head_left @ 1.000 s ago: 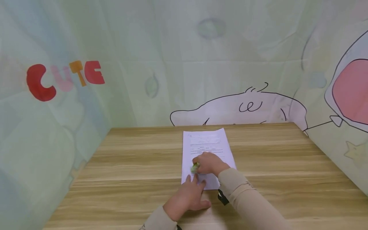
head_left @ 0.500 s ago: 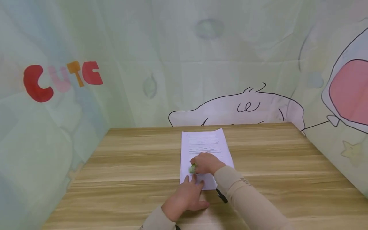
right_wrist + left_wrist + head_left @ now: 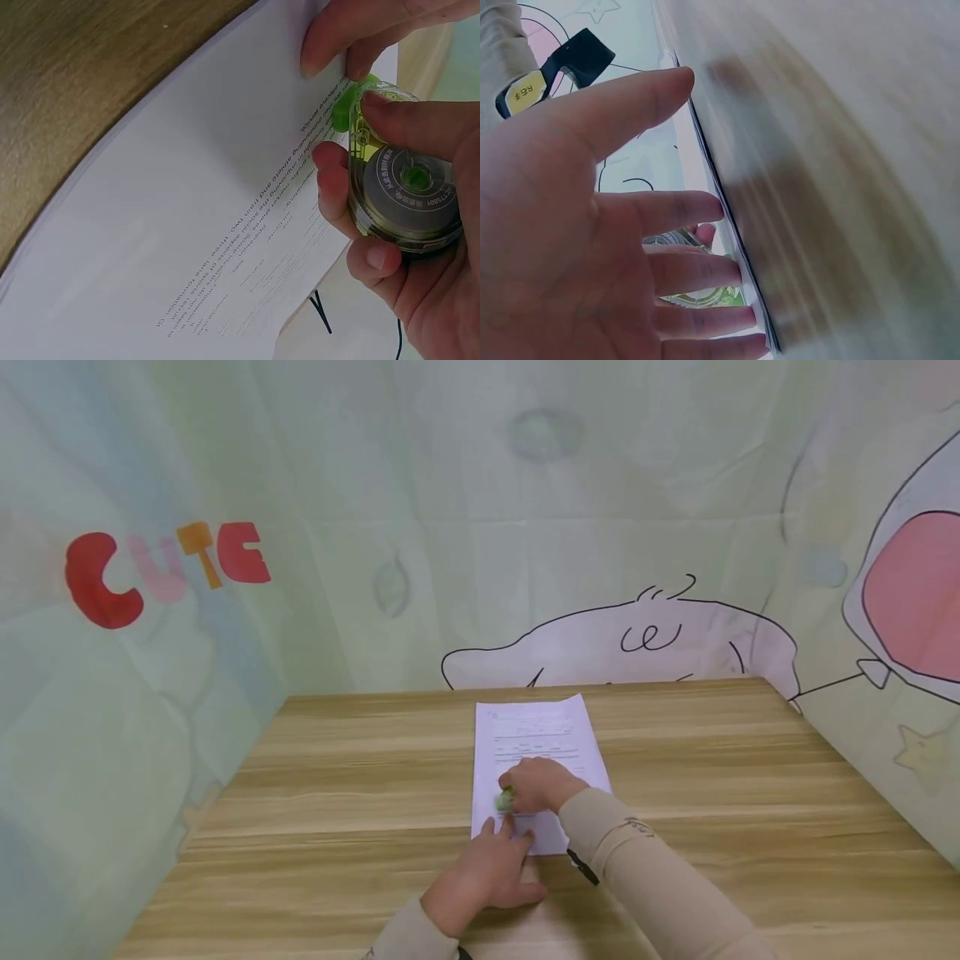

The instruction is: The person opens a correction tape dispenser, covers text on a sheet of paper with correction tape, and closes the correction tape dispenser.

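A green, clear-cased correction tape is gripped in my right hand, thumb on one side and curled fingers on the other. In the right wrist view its green tip lies right at a line of print on the white paper. My left hand rests with spread, straight fingers on the paper's near edge, just below the correction tape in the head view. Its palm and fingers show in the left wrist view, with part of the correction tape behind them. The paper bears several lines of printed text, partly covered by my right hand.
The paper lies on a wood-grain table. Printed fabric walls stand behind and at both sides of it. A black strap with a yellow label is around the right wrist.
Both hands stay nearly in place; my right hand keeps its hold on the correction tape over the paper. The head view shifts slightly.
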The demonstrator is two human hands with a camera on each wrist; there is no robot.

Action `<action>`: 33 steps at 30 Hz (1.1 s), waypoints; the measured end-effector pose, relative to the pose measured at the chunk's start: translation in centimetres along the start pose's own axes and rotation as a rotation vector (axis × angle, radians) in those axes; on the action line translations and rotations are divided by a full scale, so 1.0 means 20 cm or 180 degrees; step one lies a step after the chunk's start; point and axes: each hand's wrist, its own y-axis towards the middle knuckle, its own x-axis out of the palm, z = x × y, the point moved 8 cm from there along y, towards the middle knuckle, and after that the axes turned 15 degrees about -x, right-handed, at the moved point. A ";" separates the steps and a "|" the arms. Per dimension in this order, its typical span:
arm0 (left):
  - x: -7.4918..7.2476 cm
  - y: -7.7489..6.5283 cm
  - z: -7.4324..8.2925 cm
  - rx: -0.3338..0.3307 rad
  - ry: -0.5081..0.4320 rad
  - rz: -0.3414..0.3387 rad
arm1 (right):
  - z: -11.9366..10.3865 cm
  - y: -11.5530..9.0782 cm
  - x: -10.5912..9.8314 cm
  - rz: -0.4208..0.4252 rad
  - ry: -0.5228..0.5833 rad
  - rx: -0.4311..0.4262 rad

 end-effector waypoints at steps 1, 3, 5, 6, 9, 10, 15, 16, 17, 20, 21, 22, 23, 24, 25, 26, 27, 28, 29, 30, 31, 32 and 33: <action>0.00 0.00 0.00 0.0002 0.0001 0.0007 | 0.00 0.00 0.00 -0.0002 -0.0004 -0.0004; 0.00 0.00 0.00 0.0016 -0.0002 0.0008 | 0.00 -0.01 0.00 -0.0024 0.0004 -0.0004; 0.00 0.00 0.00 0.0012 -0.0008 -0.0002 | 0.00 -0.01 0.00 -0.0051 0.0029 0.0009; 0.00 0.00 0.00 0.0011 -0.0010 -0.0007 | 0.00 -0.01 0.00 -0.0067 0.0038 0.0019; 0.00 0.01 0.00 -0.0004 -0.0030 -0.0031 | 0.01 -0.02 -0.01 -0.0099 0.0067 0.0058; 0.00 0.01 0.00 -0.0015 -0.0035 -0.0036 | 0.01 -0.02 -0.01 -0.0106 0.0077 0.0072; 0.01 0.01 0.00 -0.0031 -0.0023 -0.0026 | 0.01 -0.02 -0.01 -0.0144 0.0098 0.0109; 0.01 0.01 0.00 -0.0031 -0.0010 -0.0023 | 0.01 -0.01 -0.01 -0.0148 0.0104 0.0110; 0.01 0.01 0.00 -0.0032 -0.0006 -0.0021 | 0.01 -0.01 -0.01 -0.0152 0.0107 0.0110; 0.00 0.01 0.00 -0.0038 -0.0016 -0.0023 | 0.01 -0.01 0.00 -0.0164 0.0108 0.0098; 0.00 0.01 0.00 -0.0040 -0.0019 -0.0026 | 0.01 -0.01 0.00 -0.0169 0.0106 0.0095; 0.00 0.01 0.00 -0.0041 -0.0018 -0.0028 | 0.01 -0.01 0.00 -0.0175 0.0104 0.0090; 0.00 0.01 0.00 -0.0039 -0.0019 -0.0029 | 0.01 -0.02 0.00 -0.0185 0.0109 0.0091; 0.00 0.01 0.00 -0.0038 -0.0014 -0.0034 | 0.01 -0.02 0.01 -0.0191 0.0106 0.0086; 0.00 0.01 0.00 -0.0039 -0.0008 -0.0040 | 0.01 -0.02 0.01 -0.0198 0.0104 0.0081; 0.00 0.01 0.00 -0.0036 0.0006 -0.0042 | 0.01 -0.02 0.01 -0.0199 0.0114 0.0078; 0.00 0.01 0.00 -0.0033 0.0021 -0.0045 | 0.01 -0.02 0.01 -0.0198 0.0125 0.0075; 0.00 0.01 0.00 -0.0032 0.0034 -0.0047 | 0.01 -0.02 0.01 -0.0197 0.0129 0.0069; 0.00 0.00 0.00 -0.0035 0.0033 -0.0051 | 0.01 -0.02 0.01 -0.0201 0.0135 0.0067; 0.00 0.00 0.00 -0.0035 0.0042 -0.0051 | 0.01 -0.02 0.01 -0.0202 0.0130 0.0064; 0.00 0.00 0.00 -0.0034 0.0045 -0.0049 | 0.02 -0.02 0.02 -0.0204 0.0134 0.0068; 0.00 0.00 0.00 -0.0034 0.0050 -0.0045 | 0.02 -0.02 0.02 -0.0203 0.0146 0.0071; 0.00 0.00 0.00 -0.0036 0.0047 -0.0044 | 0.02 -0.02 0.02 -0.0210 0.0142 0.0073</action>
